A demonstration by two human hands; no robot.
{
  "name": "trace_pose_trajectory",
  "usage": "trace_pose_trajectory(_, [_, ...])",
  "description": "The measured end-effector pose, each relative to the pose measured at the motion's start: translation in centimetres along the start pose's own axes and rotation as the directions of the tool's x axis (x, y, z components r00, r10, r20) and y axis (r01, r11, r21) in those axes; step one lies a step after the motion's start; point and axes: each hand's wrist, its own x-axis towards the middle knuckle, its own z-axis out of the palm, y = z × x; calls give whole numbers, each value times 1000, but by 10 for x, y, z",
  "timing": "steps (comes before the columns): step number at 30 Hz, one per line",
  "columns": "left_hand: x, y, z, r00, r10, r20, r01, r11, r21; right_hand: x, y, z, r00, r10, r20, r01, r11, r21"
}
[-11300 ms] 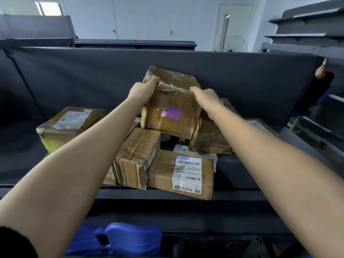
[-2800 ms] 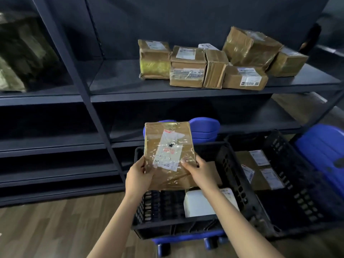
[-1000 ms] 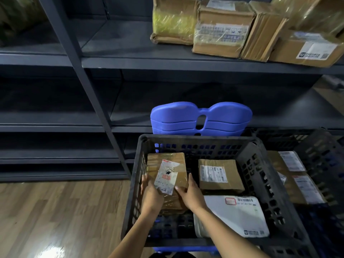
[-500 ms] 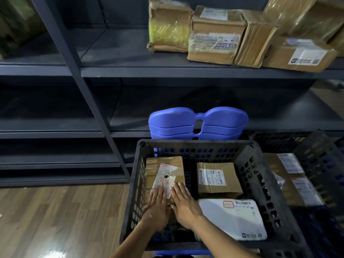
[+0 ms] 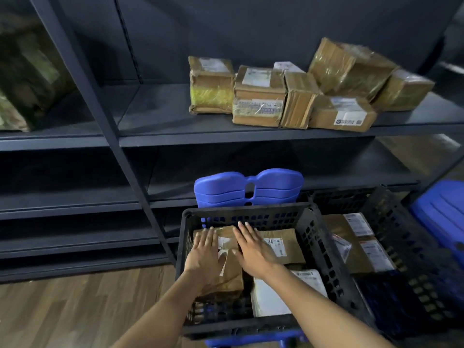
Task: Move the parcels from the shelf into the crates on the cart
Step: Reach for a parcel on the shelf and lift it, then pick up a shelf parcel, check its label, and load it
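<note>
A taped brown parcel lies in the left part of the black crate. My left hand lies flat on it with straight fingers. My right hand is also flat, over the parcel's right edge and the brown parcel beside it. A white parcel lies at the crate's near right. Several brown parcels sit on the dark shelf above.
A second black crate on the right holds labelled brown parcels. Blue cart handle stands behind the first crate, and a blue panel is at far right. A shelf upright runs down the left; wooden floor below.
Since a second ago both hands let go of the taped parcel's sides and now lie flat on top. The view has tilted up, showing more of the shelf.
</note>
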Motion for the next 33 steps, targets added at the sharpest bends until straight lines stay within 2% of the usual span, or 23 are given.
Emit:
trace_pose_trajectory(10, [-1, -15, -111, 961, 82, -265, -81, 997, 11, 0, 8, -108, 974, 77, -214, -93, 994, -65])
trace_pose_trajectory(19, [12, -3, -179, 857, 118, -501, -109, 993, 46, 0, 44, -175, 937, 80, -341, -105, 993, -55])
trace_pose_trajectory(33, [81, 88, -274, 740, 25, -672, -42, 999, -9, 32, 169, -286, 876, -39, -481, -38, 988, -148])
